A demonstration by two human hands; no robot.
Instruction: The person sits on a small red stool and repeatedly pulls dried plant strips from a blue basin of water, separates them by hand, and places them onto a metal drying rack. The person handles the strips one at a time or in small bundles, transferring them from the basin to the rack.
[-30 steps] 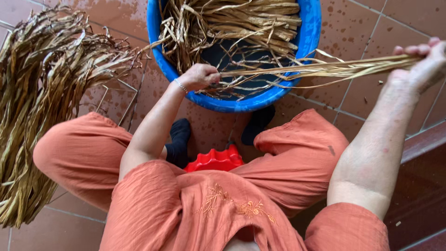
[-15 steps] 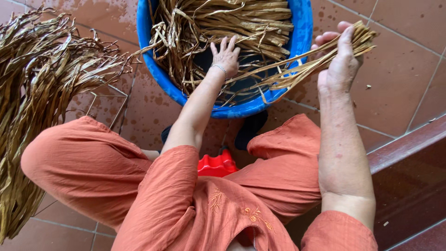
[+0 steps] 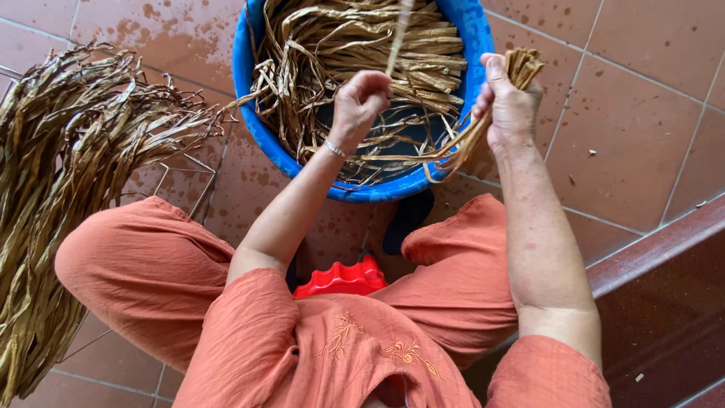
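Note:
A blue plastic tub (image 3: 260, 121) in front of me holds wet tan straw strips (image 3: 355, 45) lying in water. My right hand (image 3: 510, 106) is closed around a small bunch of straw strips (image 3: 483, 132) whose ends stick up past my fingers and whose length trails down into the tub. My left hand (image 3: 361, 98) is pinched over the middle of the tub on a single strip (image 3: 399, 34) that rises upward, blurred. I sit low in orange clothes, knees spread on either side of the tub.
A big heap of dried straw strips (image 3: 68, 196) lies on a wire rack (image 3: 189, 177) at my left. A red plastic stool (image 3: 341, 278) shows between my legs. The tiled floor (image 3: 634, 98) is wet in spots; a dark red step (image 3: 664, 302) runs at the right.
My right hand came in from far right to beside the tub, with the bunch now folded up. My left hand opened over the straw, then closed on a single strip.

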